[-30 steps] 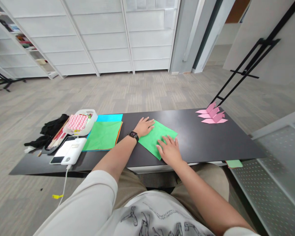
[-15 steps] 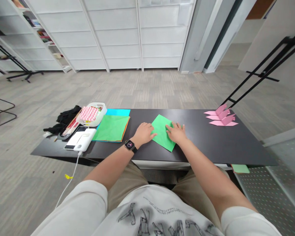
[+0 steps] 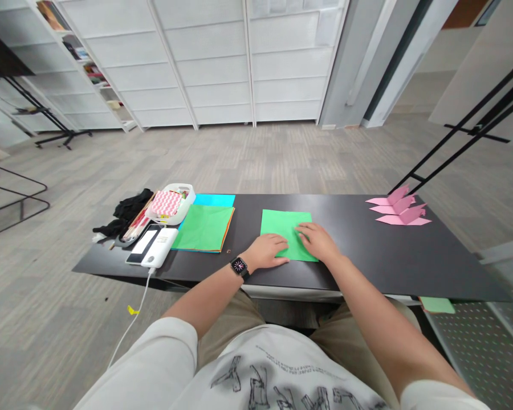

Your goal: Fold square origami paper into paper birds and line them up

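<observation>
A single square of green paper (image 3: 285,222) lies flat on the dark table in front of me, its edges roughly in line with the table's. Across its lower left corner rests my left hand (image 3: 268,250), fingers extended and lying on the sheet. My right hand (image 3: 318,242) touches the right part of the same sheet, open, fingertips bent slightly onto the surface. Neither hand grips the paper. To the left, a stack of coloured paper (image 3: 204,228) has green on top, with orange and blue edges showing beneath.
Several folded pink paper birds (image 3: 404,213) stand at the table's right end. On the left are a white basket (image 3: 188,202), a black cloth (image 3: 132,206), a phone (image 3: 142,245) and a white power bank (image 3: 160,247) with a cable (image 3: 130,327). Green paper (image 3: 436,305) shows below the right front edge.
The green sheet has turned from a diamond-like angle to lie square with the table. Both hands have moved with it, my left hand now lying over its lower left corner. The view has shifted slightly.
</observation>
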Action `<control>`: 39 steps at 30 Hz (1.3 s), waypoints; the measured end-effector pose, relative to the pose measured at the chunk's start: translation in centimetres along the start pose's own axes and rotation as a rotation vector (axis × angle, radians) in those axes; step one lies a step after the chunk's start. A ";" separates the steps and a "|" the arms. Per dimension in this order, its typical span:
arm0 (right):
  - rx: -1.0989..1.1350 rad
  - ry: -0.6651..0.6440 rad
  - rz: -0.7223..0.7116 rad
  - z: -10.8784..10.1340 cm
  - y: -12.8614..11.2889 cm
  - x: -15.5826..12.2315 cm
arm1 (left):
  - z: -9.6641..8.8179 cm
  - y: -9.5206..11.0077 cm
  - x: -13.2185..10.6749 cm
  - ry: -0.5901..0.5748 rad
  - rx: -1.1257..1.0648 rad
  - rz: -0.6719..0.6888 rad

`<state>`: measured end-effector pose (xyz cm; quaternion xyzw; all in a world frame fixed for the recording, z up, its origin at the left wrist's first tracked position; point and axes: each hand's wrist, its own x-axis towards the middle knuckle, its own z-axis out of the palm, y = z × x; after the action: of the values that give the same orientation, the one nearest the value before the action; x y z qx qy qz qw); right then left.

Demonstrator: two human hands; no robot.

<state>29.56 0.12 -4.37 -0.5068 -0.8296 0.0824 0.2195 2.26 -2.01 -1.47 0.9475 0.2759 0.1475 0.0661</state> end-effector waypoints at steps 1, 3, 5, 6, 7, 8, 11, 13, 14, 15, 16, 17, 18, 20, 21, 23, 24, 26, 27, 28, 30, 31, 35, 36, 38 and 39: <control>0.043 -0.001 -0.031 -0.3 0.3 -0.9 | -0.2 0.3 0.1 -0.001 0.007 -0.007; 0.112 -0.003 -0.061 -0.7 0.7 -2.4 | -0.5 0.8 0.6 -0.006 0.027 -0.012; 0.168 0.014 -0.055 -0.9 0.8 -3.4 | -0.6 1.4 1.3 -0.019 0.047 0.016; 0.195 0.025 -0.043 -0.9 0.8 -3.7 | -0.6 1.8 1.7 -0.030 0.057 0.039; 0.222 0.035 -0.027 -0.8 0.8 -3.8 | -0.6 2.0 2.2 -0.042 0.070 0.061; 0.247 0.043 -0.010 -0.8 0.8 -3.9 | -0.7 2.3 2.5 -0.057 0.086 0.077; 0.298 0.054 0.031 -0.6 0.8 -3.8 | -0.9 2.8 3.4 -0.102 0.137 0.091; 0.306 0.054 0.041 -0.6 0.8 -3.8 | -1.1 2.9 3.5 -0.115 0.163 0.087; 0.305 0.054 0.043 -0.7 0.8 -3.8 | -1.2 3.0 3.5 -0.116 0.173 0.086; 0.303 0.052 0.044 -0.7 0.7 -3.8 | -1.2 3.0 3.5 -0.114 0.180 0.086; 0.301 0.050 0.045 -0.8 0.7 -3.8 | -1.3 3.1 3.4 -0.110 0.186 0.087; 0.299 0.047 0.047 -0.9 0.6 -3.8 | -1.3 3.1 3.4 -0.103 0.189 0.088; 0.297 0.043 0.048 -1.0 0.6 -3.8 | -1.3 3.2 3.3 -0.093 0.190 0.091; 0.295 0.035 0.053 -1.1 0.4 -3.9 | -1.3 3.4 3.2 -0.066 0.186 0.102; 0.295 0.031 0.055 -1.2 0.4 -3.9 | -1.3 3.5 3.1 -0.051 0.181 0.107; 0.299 0.028 0.060 -1.3 0.3 -3.9 | -1.3 3.6 3.0 -0.023 0.172 0.101; 0.302 0.028 0.062 -1.3 0.3 -3.9 | -1.2 3.6 2.9 -0.011 0.170 0.090; 0.309 0.031 0.065 -1.3 0.3 -4.0 | -1.1 3.6 2.7 0.007 0.165 0.067; 0.313 0.035 0.065 -1.3 0.3 -4.0 | -1.1 3.6 2.6 0.011 0.160 0.063; 0.316 0.040 0.064 -1.3 0.3 -4.0 | -1.0 3.6 2.5 0.007 0.153 0.066; 0.323 0.047 0.065 -1.3 0.2 -4.0 | -0.8 3.5 2.3 -0.012 0.139 0.076; 0.325 0.048 0.067 -1.3 0.2 -4.0 | -0.8 3.4 2.2 -0.024 0.136 0.081; 0.333 0.051 0.066 -1.2 0.2 -3.9 | -0.6 3.5 2.2 -0.036 0.152 0.091; 0.334 0.055 0.064 -1.2 0.2 -3.9 | -0.5 3.5 2.2 -0.031 0.155 0.095; 0.335 0.061 0.062 -1.1 0.3 -4.0 | -0.4 3.6 2.2 -0.022 0.154 0.091; 0.335 0.063 0.062 -1.1 0.3 -4.0 | -0.3 3.7 2.2 -0.017 0.150 0.085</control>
<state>31.84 -3.34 -4.62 -0.4908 -0.7810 0.2102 0.3240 5.80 -3.92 0.08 0.9619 0.2451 0.1210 -0.0089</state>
